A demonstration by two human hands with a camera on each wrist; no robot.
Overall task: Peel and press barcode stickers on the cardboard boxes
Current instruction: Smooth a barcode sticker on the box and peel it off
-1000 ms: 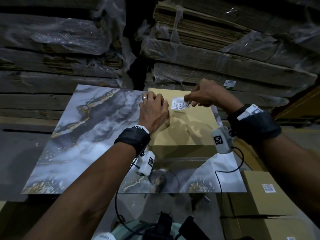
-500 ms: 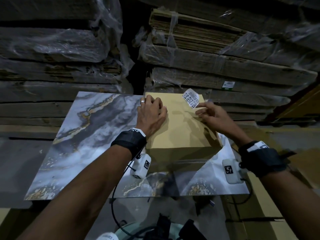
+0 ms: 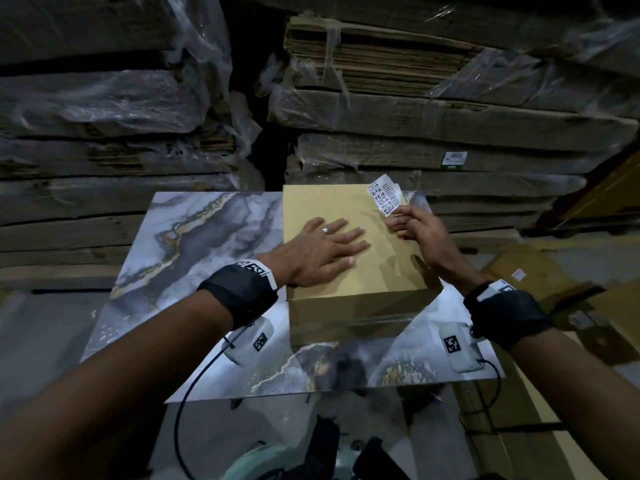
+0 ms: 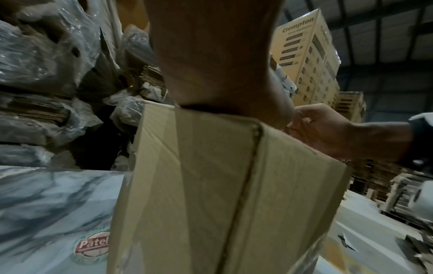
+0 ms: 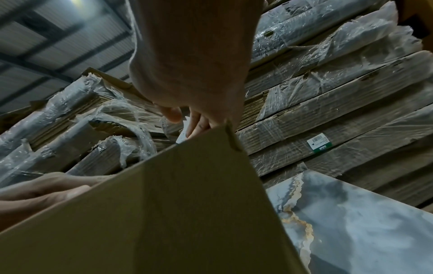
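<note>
Head view: the left hand point(image 3: 323, 249) lies flat, fingers spread, on top of the one cardboard box point(image 3: 349, 271), apparently to steady it. The box stands at the right edge of the marble-pattern surface point(image 3: 194, 258). The right hand point(image 3: 417, 228) pinches one barcode sticker point(image 3: 385, 197) above the box's far right corner, clear of the cardboard, ready for placing.

Left wrist view: the palm presses the box point(image 4: 211, 185) top; the right hand point(image 4: 328, 133) is curled beyond it.

Right wrist view: thumb and fingers point(image 5: 199, 124) nip the sticker point(image 5: 183, 133) at the box point(image 5: 164, 213) corner. Two hands, one sticker.
</note>
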